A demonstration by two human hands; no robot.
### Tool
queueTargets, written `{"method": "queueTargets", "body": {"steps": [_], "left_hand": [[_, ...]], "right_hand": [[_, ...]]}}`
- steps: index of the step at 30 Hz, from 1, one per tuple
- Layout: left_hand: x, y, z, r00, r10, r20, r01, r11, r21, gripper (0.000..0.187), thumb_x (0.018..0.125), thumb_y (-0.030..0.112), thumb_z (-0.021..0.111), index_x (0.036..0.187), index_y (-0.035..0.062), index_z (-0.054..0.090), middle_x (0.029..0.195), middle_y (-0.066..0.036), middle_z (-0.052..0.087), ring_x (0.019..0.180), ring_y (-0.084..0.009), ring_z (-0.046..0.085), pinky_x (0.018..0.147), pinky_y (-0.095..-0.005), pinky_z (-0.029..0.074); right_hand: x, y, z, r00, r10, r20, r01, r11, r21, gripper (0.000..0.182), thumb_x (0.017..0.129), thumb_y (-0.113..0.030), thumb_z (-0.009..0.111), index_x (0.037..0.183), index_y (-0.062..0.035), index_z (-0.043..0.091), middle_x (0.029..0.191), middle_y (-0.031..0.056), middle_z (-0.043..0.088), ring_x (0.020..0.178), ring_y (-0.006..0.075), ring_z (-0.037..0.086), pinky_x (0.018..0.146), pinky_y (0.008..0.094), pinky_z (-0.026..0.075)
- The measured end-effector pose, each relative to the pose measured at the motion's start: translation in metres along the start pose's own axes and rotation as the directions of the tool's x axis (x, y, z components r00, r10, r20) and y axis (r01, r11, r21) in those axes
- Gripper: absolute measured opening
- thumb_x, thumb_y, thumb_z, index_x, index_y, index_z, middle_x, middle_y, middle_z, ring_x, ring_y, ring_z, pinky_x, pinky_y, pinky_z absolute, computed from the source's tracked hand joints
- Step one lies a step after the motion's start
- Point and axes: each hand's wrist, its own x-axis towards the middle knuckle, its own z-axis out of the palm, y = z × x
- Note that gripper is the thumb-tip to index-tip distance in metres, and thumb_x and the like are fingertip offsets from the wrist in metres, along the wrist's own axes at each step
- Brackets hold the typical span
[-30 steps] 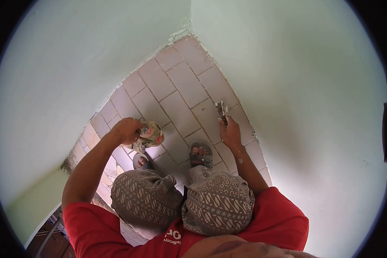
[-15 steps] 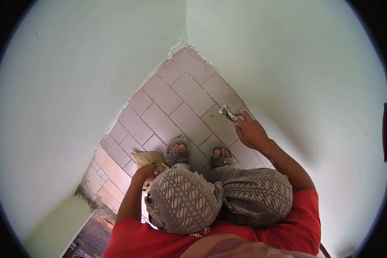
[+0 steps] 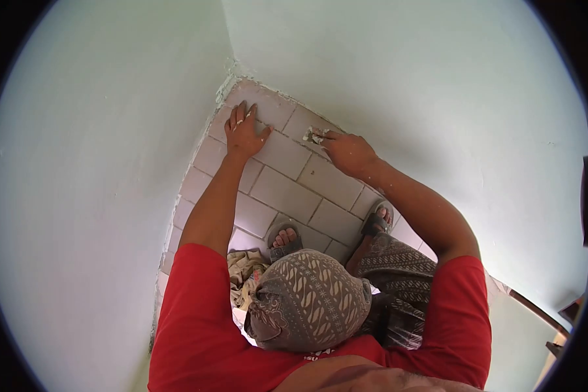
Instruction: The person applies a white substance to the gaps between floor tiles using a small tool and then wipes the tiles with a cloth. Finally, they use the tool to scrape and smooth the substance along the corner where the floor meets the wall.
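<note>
My left hand [image 3: 244, 134] rests on the pinkish floor tiles [image 3: 277, 155] near the room corner, its fingers spread and smeared with white paste. It holds nothing. My right hand [image 3: 347, 153] is closed on a small putty knife [image 3: 315, 136], whose blade end is covered with white paste. The knife is low over the tiles, a short way from the base of the right wall. Most of its handle is hidden inside my fist.
Pale green walls [image 3: 98, 163] [image 3: 424, 91] meet at the corner, with rough white filler [image 3: 225, 86] along their base. A crumpled tan sack [image 3: 244, 273] lies beside my left sandal [image 3: 284, 236]. My right sandal [image 3: 377, 219] stands near the right wall. A dark object sits at the far right edge.
My left hand has left the sack and reached forward onto the tiles. My right hand has moved the putty knife forward and left. My right foot has stepped out to the right.
</note>
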Motion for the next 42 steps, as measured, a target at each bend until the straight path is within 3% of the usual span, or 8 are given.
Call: {"method": "queueTargets", "body": {"steps": [4, 7, 12, 19, 28, 30, 33, 42], "left_hand": [[0.000, -0.014, 0.027, 0.994, 0.073, -0.084, -0.048, 0.962, 0.268, 0.083, 0.099, 0.061, 0.049, 0.166, 0.0202, 0.023, 0.174, -0.014, 0.006, 0.160, -0.0352, 0.006, 0.126, -0.0568, 0.009], [-0.004, -0.010, 0.023, 0.996, 0.060, -0.069, -0.036, 0.951, 0.308, 0.079, 0.101, 0.060, 0.043, 0.167, 0.0220, 0.022, 0.174, -0.014, 0.009, 0.160, -0.0354, 0.007, 0.126, -0.0551, 0.008], [-0.005, -0.003, 0.014, 0.999, 0.007, -0.035, 0.003, 0.959, 0.282, 0.078, 0.100, 0.057, 0.047, 0.166, 0.0242, 0.024, 0.174, -0.013, 0.010, 0.161, -0.0327, 0.008, 0.127, -0.0534, 0.006], [-0.003, -0.001, 0.014, 0.999, -0.019, -0.025, 0.025, 0.964, 0.265, 0.078, 0.099, 0.059, 0.048, 0.166, 0.0256, 0.024, 0.174, -0.011, 0.009, 0.161, -0.0316, 0.007, 0.128, -0.0526, 0.006], [-0.004, -0.002, 0.009, 0.999, -0.010, -0.051, 0.020, 0.978, 0.205, 0.078, 0.098, 0.056, 0.052, 0.165, 0.0254, 0.028, 0.174, -0.011, 0.013, 0.160, -0.0309, 0.012, 0.128, -0.0520, 0.007], [-0.004, -0.003, 0.010, 0.999, -0.014, -0.052, 0.024, 0.979, 0.201, 0.078, 0.097, 0.056, 0.053, 0.165, 0.0259, 0.029, 0.174, -0.010, 0.014, 0.160, -0.0307, 0.012, 0.128, -0.0516, 0.008], [-0.002, -0.002, 0.007, 0.998, -0.016, -0.053, 0.026, 0.980, 0.198, 0.078, 0.096, 0.055, 0.053, 0.165, 0.0265, 0.030, 0.173, -0.010, 0.015, 0.160, -0.0301, 0.012, 0.128, -0.0510, 0.009], [-0.001, -0.002, 0.005, 0.999, -0.026, -0.037, 0.033, 0.980, 0.199, 0.078, 0.096, 0.055, 0.053, 0.165, 0.0263, 0.029, 0.174, -0.009, 0.014, 0.160, -0.0290, 0.011, 0.129, -0.0503, 0.008]], "right_hand": [[0.062, -0.023, 0.018, 0.991, 0.080, -0.107, -0.074, 0.996, 0.053, 0.034, 0.098, -0.015, 0.055, 0.130, -0.0125, 0.067, 0.136, 0.0068, 0.065, 0.099, 0.0347, 0.073, 0.086, 0.0477, 0.060], [0.088, -0.036, 0.020, 0.986, 0.103, -0.128, -0.098, 0.994, 0.043, 0.037, 0.097, -0.010, 0.053, 0.133, -0.0118, 0.065, 0.141, 0.0060, 0.062, 0.102, 0.0332, 0.073, 0.089, 0.0465, 0.060], [0.123, -0.034, 0.047, 0.967, 0.119, -0.225, -0.102, 0.991, 0.085, 0.035, 0.097, -0.010, 0.052, 0.128, -0.0088, 0.066, 0.142, 0.0087, 0.061, 0.097, 0.0352, 0.074, 0.084, 0.0477, 0.061], [0.117, -0.037, 0.043, 0.979, 0.192, -0.064, -0.186, 0.979, 0.088, 0.041, 0.096, -0.007, 0.051, 0.134, -0.0107, 0.064, 0.143, 0.0056, 0.061, 0.107, 0.0319, 0.071, 0.090, 0.0467, 0.059], [0.130, -0.036, 0.033, 0.983, 0.109, -0.150, -0.092, 0.989, 0.119, 0.041, 0.096, -0.009, 0.052, 0.134, -0.0123, 0.065, 0.142, 0.0071, 0.061, 0.104, 0.0349, 0.072, 0.088, 0.0478, 0.060], [0.141, -0.042, 0.026, 0.971, 0.145, -0.193, -0.104, 0.973, 0.204, 0.031, 0.103, -0.017, 0.051, 0.128, -0.0107, 0.069, 0.139, 0.0079, 0.064, 0.107, 0.0379, 0.070, 0.093, 0.0493, 0.057], [0.153, -0.044, 0.014, 0.986, 0.143, -0.084, -0.128, 0.979, 0.160, 0.031, 0.102, -0.017, 0.052, 0.127, -0.0096, 0.069, 0.138, 0.0092, 0.064, 0.107, 0.0390, 0.070, 0.094, 0.0500, 0.057], [0.157, -0.043, 0.008, 0.982, 0.160, -0.097, -0.135, 0.965, 0.226, 0.033, 0.102, -0.013, 0.048, 0.126, -0.0079, 0.068, 0.141, 0.0088, 0.063, 0.113, 0.0380, 0.068, 0.098, 0.0487, 0.056]]}}
